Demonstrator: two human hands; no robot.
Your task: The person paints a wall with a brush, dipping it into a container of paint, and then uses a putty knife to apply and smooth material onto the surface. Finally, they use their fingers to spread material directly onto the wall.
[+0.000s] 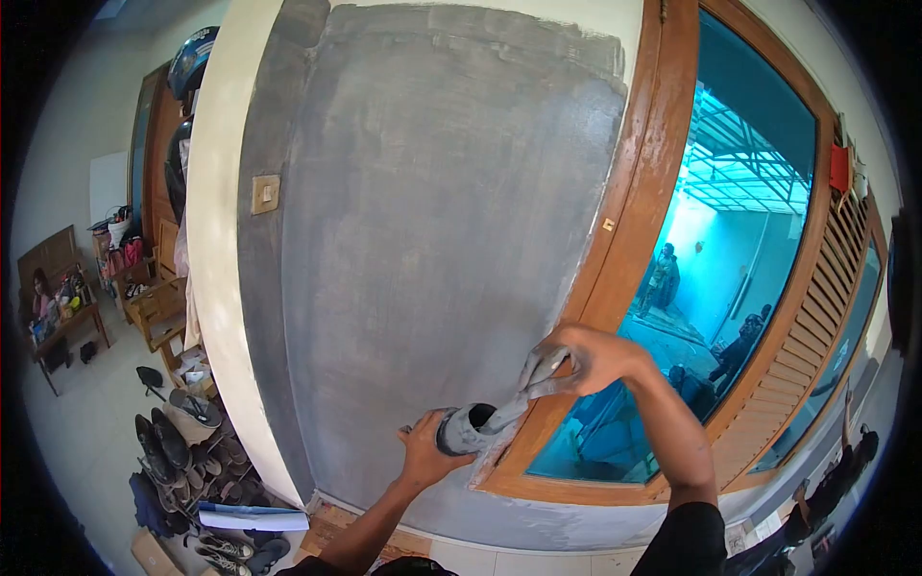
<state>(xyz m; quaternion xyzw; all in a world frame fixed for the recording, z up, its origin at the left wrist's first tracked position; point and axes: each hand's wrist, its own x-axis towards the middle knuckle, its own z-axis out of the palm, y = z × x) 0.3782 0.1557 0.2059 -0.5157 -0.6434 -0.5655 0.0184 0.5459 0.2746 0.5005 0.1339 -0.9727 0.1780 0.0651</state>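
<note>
My left hand point(429, 455) is wrapped round a small grey-smeared pot point(457, 437), tilted with its dark mouth towards the upper right. My right hand point(588, 359) is beside the door frame, its fingers coated in grey and closed on a grey-smeared flat tool point(505, 415). The lower end of this tool lies at the pot's mouth; its exact kind is hidden under the coating. Behind both hands is a wall point(432, 211) covered in dark grey coating, with streaky edges at the top and right.
A wooden door frame point(629, 192) with blue reflective glass point(735, 221) borders the wall on the right. A light switch point(266, 194) sits on the left. Several shoes point(163, 446) and a blue-white sheet point(252, 518) lie on the floor. Another person point(836, 480) is at far right.
</note>
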